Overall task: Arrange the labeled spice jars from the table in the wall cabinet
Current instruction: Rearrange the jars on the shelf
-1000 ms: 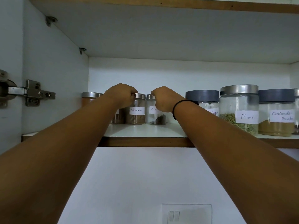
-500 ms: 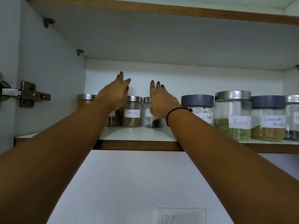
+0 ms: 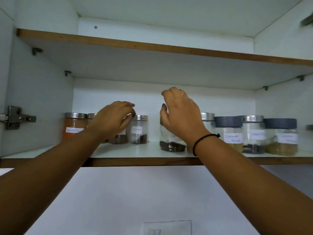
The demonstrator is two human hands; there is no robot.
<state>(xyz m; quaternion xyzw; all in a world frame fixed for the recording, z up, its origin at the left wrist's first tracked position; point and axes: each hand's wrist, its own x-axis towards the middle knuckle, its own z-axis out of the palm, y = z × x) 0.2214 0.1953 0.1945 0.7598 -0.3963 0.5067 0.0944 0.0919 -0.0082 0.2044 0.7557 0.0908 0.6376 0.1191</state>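
1. Hands are both raised into the white wall cabinet's lower shelf [image 3: 135,150]; the left hand [image 3: 112,120] hangs loosely curled, fingers bent but closed on nothing, in front of a steel-lidded glass jar of dark brown spice [image 3: 119,139].
2. Right hand [image 3: 182,116] is spread open, fingers arched, holding nothing; it hovers over and in front of a clear glass jar with dark seeds at its bottom [image 3: 171,141], whose lid it hides.
3. That seed jar stands upright just below and left of the right palm, nearer the shelf's front edge than the row behind; the right hand is plainly the nearer one, so a short drop onto the lid looks like the likely grasp.
4. Between the hands stands a small steel-lidded jar with a white label [image 3: 139,129]; an orange-filled jar [image 3: 74,127] ends the row on the left, and grey-lidded jars of tan powder [image 3: 228,133] run to the right.
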